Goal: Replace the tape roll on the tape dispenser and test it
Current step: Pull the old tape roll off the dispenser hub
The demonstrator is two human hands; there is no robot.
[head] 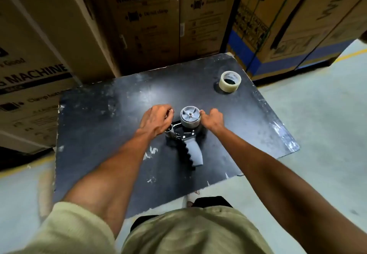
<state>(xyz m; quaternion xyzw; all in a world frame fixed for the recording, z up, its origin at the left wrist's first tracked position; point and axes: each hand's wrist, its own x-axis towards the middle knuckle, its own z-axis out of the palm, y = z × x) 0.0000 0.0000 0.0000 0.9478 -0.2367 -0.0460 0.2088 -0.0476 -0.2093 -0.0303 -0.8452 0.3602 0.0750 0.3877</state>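
Head view: black scuffed tabletop [99, 134] with a tape dispenser [186, 134] lying on its side near the middle, grey ribbed handle [195, 155] pointing toward the person, grey hub wheel [190, 116] facing up with no roll on it. Left hand [156, 119] is over the dispenser's front metal end, fingers curled down around that end; exactly what they pinch is hidden, so grip can't be told for sure. Right hand [212, 119] sits just right of the hub, fingers curled into a loose fist, thumb tip touching the hub rim; can't tell if it truly grips anything. Clear tape roll [230, 81] lies flat at the far right corner of the table, well apart from both hands and the dispenser. Washing machine cartons [143, 21] stacked behind the table. Pale concrete floor [317, 124] to the right.
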